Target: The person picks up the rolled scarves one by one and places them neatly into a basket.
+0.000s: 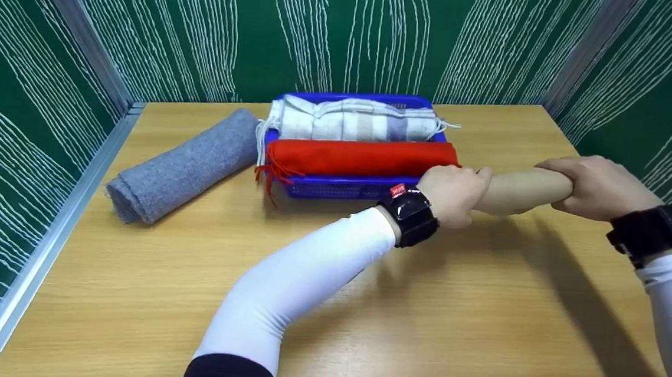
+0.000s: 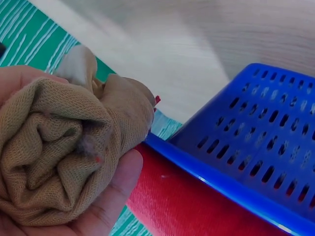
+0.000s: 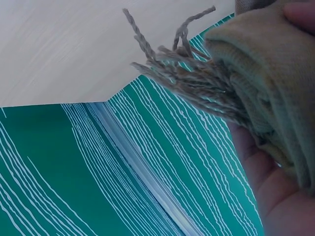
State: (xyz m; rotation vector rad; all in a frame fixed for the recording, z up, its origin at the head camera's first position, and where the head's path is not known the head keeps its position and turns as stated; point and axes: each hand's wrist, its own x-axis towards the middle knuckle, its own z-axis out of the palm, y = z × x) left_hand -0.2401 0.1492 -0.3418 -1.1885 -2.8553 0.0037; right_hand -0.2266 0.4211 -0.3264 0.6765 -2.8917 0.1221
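A rolled beige scarf point(image 1: 519, 189) is held above the table, right of the basket. My left hand point(image 1: 454, 194) grips its left end; in the left wrist view the spiral of the rolled scarf point(image 2: 54, 147) shows, with fingers around it. The right end is gripped by my right hand point(image 1: 599, 186), and twisted fringe point(image 3: 192, 83) hangs out there in the right wrist view. Just left of my left hand lies a rolled red scarf point(image 1: 362, 158) with fringe, in the front of a blue basket point(image 1: 336, 188). Behind it, a checked white scarf point(image 1: 352, 121) lies rolled in the same basket.
A grey rolled cloth point(image 1: 190, 163) lies slanted on the wooden table point(image 1: 145, 293), left of the basket. Green walls with white lines point(image 1: 376, 37) stand at the back and both sides, joined by metal corner posts point(image 1: 582, 49).
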